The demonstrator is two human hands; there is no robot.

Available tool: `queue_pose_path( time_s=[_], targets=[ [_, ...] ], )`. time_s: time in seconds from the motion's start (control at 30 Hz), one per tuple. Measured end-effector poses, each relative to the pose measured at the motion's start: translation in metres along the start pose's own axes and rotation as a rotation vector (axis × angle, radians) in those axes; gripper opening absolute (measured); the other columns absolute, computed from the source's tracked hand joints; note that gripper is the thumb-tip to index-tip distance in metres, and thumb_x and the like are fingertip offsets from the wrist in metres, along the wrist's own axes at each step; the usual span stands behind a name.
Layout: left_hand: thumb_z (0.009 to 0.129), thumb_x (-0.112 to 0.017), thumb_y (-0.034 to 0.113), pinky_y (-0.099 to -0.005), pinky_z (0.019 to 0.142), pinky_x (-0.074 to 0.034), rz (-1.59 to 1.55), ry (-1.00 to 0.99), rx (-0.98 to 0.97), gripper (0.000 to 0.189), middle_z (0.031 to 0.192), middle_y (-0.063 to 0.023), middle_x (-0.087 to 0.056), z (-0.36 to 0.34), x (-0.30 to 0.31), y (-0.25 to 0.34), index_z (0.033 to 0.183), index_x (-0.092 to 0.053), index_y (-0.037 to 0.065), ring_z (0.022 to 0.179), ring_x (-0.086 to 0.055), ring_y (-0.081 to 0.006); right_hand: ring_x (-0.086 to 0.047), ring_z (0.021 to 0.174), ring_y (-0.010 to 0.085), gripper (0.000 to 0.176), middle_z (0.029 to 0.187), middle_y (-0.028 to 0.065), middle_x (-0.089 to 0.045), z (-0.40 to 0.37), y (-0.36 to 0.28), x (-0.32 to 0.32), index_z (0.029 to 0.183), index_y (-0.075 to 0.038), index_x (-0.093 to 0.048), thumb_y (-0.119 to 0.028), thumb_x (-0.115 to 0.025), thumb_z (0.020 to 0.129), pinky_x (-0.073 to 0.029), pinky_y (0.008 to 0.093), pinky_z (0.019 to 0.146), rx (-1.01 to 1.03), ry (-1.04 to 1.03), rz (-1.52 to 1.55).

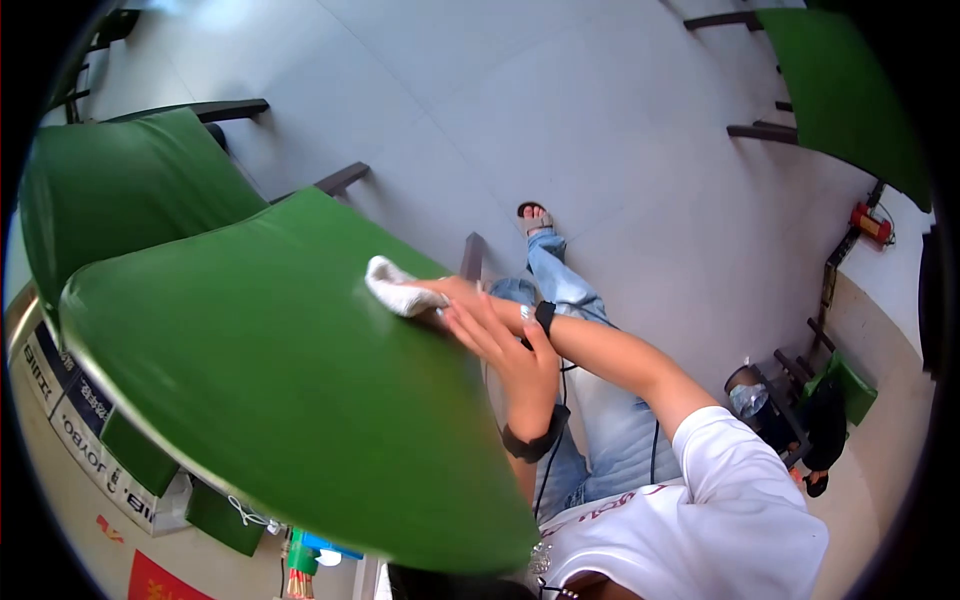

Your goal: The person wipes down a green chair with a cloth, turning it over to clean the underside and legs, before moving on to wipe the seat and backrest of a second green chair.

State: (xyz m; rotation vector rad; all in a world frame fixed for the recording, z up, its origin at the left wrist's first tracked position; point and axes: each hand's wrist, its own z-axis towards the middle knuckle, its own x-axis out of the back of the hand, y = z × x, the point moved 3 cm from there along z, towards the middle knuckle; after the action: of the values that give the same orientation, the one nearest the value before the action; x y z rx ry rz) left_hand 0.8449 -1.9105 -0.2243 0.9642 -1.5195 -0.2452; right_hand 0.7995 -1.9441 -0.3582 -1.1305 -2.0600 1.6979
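A white cloth (395,288) lies bunched on the green tabletop (270,370), near its far right edge. My right hand (455,292) reaches across from the right and presses on the cloth; its fingers are partly hidden by the cloth and by my other hand. My left hand (515,355) is at the right hand and wrist, its fingers stretched out and mostly together, with nothing seen in it. Both wrists wear black bands. The left forearm is partly hidden behind the table's edge.
Another green-covered piece of furniture (140,170) adjoins at the left, and one more (850,90) stands at the upper right. Dark legs (343,178) stick out over the grey floor (450,90). Printed boxes (90,440) sit at lower left. A dark bin (750,395) is at right.
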Motion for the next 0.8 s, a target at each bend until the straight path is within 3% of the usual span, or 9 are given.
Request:
queue_pose_path(
  time_s=[0.07, 0.13, 0.27, 0.3, 0.43, 0.47, 0.6, 0.67, 0.8],
  targets=[
    [0.091, -0.051, 0.018, -0.0581, 0.111, -0.010, 0.062, 0.088, -0.134, 0.058, 0.151, -0.0301, -0.010, 0.000, 0.022, 0.034, 0.142, -0.030, -0.002, 0.139, -0.008, -0.0508, -0.051, 0.117, 0.0123, 0.046, 0.131, 0.0079, -0.055, -0.001, -0.095, 0.009, 0.136, -0.008, -0.049, -0.012, -0.055, 0.091, -0.039, 0.0287, 0.101, 0.253, -0.111, 0.198],
    [0.090, -0.052, 0.022, -0.0614, 0.109, -0.013, 0.135, 0.236, -0.318, 0.057, 0.150, -0.0326, -0.010, -0.010, 0.044, 0.065, 0.138, -0.035, -0.004, 0.137, -0.008, -0.0536, -0.052, 0.120, 0.0201, 0.044, 0.131, 0.0134, -0.055, -0.011, -0.188, 0.018, 0.134, -0.004, -0.050, -0.019, -0.053, 0.092, -0.039, 0.0328, 0.102, 0.273, -0.232, 0.200],
    [0.088, -0.053, 0.023, -0.0614, 0.108, -0.014, 0.086, 0.459, -0.467, 0.057, 0.148, -0.0351, -0.011, -0.047, 0.061, 0.083, 0.136, -0.036, -0.005, 0.136, -0.010, -0.0543, -0.052, 0.119, 0.0421, 0.042, 0.125, 0.0264, -0.055, -0.043, -0.300, 0.006, 0.118, -0.005, -0.063, -0.034, -0.052, 0.092, -0.037, 0.0520, 0.102, 0.926, -0.137, -0.172],
    [0.088, -0.054, 0.023, -0.0614, 0.108, -0.014, 0.058, 0.483, -0.467, 0.057, 0.148, -0.0357, -0.011, -0.052, 0.060, 0.080, 0.135, -0.037, -0.005, 0.136, -0.011, -0.0545, -0.054, 0.118, 0.0331, 0.043, 0.132, 0.0203, -0.053, -0.042, -0.301, 0.006, 0.121, -0.007, -0.062, -0.016, -0.068, 0.079, -0.037, 0.0497, 0.104, 0.903, -0.141, -0.160],
    [0.087, -0.056, 0.025, -0.0615, 0.108, -0.015, -0.024, 0.483, -0.332, 0.058, 0.147, -0.0382, -0.011, -0.037, 0.049, 0.052, 0.133, -0.038, -0.006, 0.135, -0.013, -0.0551, -0.053, 0.120, 0.0313, 0.046, 0.130, 0.0180, -0.055, -0.010, -0.241, 0.000, 0.123, -0.007, -0.060, -0.011, -0.066, 0.078, -0.034, 0.0485, 0.107, 0.790, -0.101, -0.040],
    [0.087, -0.056, 0.025, -0.0615, 0.108, -0.015, -0.033, 0.450, -0.229, 0.058, 0.146, -0.0388, -0.011, -0.024, 0.049, 0.045, 0.133, -0.039, -0.006, 0.135, -0.014, -0.0553, -0.055, 0.117, 0.0313, 0.050, 0.128, 0.0160, -0.056, 0.007, -0.204, -0.011, 0.126, -0.007, -0.058, -0.005, -0.062, 0.076, -0.034, 0.0465, 0.107, 0.603, -0.143, -0.196],
    [0.090, -0.051, 0.018, -0.0572, 0.111, -0.012, 0.073, 0.127, 0.216, 0.068, 0.150, -0.0347, -0.006, 0.020, 0.046, 0.010, 0.144, -0.017, -0.005, 0.139, -0.008, -0.0513, -0.058, 0.112, 0.0320, 0.054, 0.123, 0.0160, -0.059, 0.071, -0.090, -0.004, 0.126, -0.008, -0.057, -0.003, -0.060, 0.072, -0.042, 0.0381, 0.101, 0.233, -0.010, -0.044],
    [0.092, -0.047, 0.016, -0.0572, 0.112, -0.010, 0.032, 0.114, 0.249, 0.067, 0.151, -0.0320, -0.004, 0.024, 0.018, -0.010, 0.146, -0.013, -0.004, 0.140, -0.006, -0.0492, -0.059, 0.108, 0.0347, 0.052, 0.118, 0.0178, -0.061, 0.096, -0.011, 0.000, 0.125, -0.010, -0.057, -0.004, -0.060, 0.073, -0.045, 0.0375, 0.094, 0.185, 0.155, -0.162],
    [0.094, -0.044, 0.019, -0.0503, 0.115, -0.007, -0.146, 0.107, 0.427, 0.068, 0.153, -0.0287, -0.002, 0.031, -0.024, -0.035, 0.147, -0.008, -0.005, 0.142, -0.004, -0.0421, -0.063, 0.093, 0.0382, 0.040, 0.098, 0.0216, -0.066, 0.114, 0.080, 0.031, 0.117, -0.011, -0.061, -0.009, -0.060, 0.078, -0.049, 0.0413, 0.083, -0.226, 0.210, -0.173]
  ],
)
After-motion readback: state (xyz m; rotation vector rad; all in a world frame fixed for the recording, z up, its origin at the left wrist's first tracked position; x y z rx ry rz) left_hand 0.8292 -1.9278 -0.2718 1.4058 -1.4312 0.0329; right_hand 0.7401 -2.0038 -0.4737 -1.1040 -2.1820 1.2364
